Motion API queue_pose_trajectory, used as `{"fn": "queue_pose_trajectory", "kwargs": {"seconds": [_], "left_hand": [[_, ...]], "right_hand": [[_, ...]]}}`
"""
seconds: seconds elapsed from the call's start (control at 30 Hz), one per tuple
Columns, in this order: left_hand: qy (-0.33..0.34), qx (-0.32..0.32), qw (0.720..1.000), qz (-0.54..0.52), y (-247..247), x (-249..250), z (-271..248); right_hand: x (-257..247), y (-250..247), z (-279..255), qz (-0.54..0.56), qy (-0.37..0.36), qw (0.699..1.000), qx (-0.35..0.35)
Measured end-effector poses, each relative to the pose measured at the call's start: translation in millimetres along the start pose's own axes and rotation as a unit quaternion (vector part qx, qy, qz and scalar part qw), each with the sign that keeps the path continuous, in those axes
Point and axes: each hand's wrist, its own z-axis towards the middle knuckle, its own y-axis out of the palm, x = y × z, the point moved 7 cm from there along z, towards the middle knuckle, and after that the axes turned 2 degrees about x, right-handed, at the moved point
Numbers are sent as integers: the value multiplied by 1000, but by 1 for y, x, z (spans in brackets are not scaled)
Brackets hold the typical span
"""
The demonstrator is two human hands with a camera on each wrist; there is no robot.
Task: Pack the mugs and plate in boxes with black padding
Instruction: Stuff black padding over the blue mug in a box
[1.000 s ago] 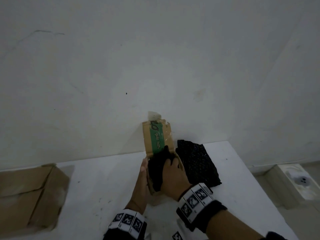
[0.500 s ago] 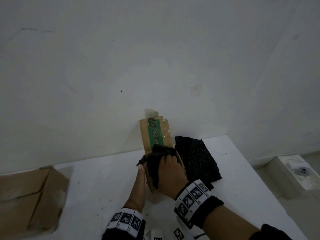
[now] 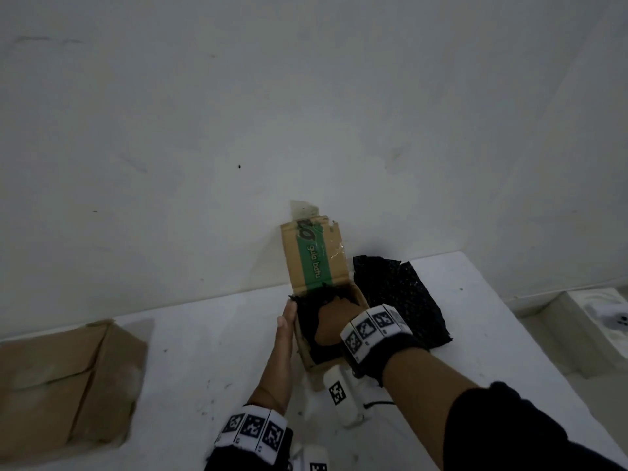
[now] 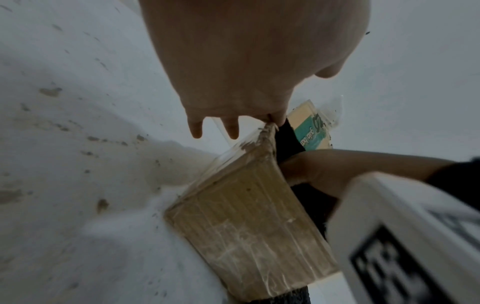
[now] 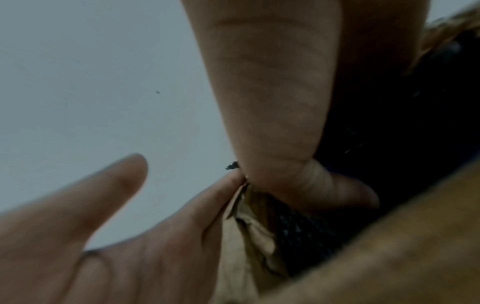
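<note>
Flat carton (image 3: 64, 385) lay far left on tabletop (image 3: 204, 351). Left hand (image 3: 283, 331), fingers straight, braced the box (image 3: 307, 358) side. Right hand (image 3: 334, 321) was down inside on black padding (image 3: 307, 311); finger state hidden. Spare padding (image 3: 397, 297) lay just right of box.

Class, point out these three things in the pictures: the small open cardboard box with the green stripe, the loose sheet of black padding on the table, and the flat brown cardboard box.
small open cardboard box (image 3: 314, 258): head view, green-striped raised flap.
loose sheet of black padding (image 3: 397, 294): head view, its middle.
flat brown cardboard box (image 3: 61, 385): head view, top face.
</note>
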Motion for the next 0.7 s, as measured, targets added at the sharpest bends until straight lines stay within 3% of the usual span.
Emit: {"fn": "queue_pose_trajectory", "kwargs": {"seconds": [0.07,0.2,0.27,0.43,0.57,0.7], "left_hand": [[9,-19,999,-25,2,-5,2],[-4,-23,1000,-10,4,-4,2],[-1,-26,1000,-8,5,-4,2],[2,-17,1000,-22,5,-6,3],[7,-25,999,-24,5,-8,6],[11,-27,999,-12,5,-6,7]], "right_hand": [[1,-2,-7,-1,-28,999,17],[4,-9,-24,-13,-76,973,216],[6,-5,-27,10,-96,962,256],[9,-2,-13,-17,-145,965,219],[2,-8,-15,9,-165,951,261],[1,-7,-13,-10,-159,957,242]]}}
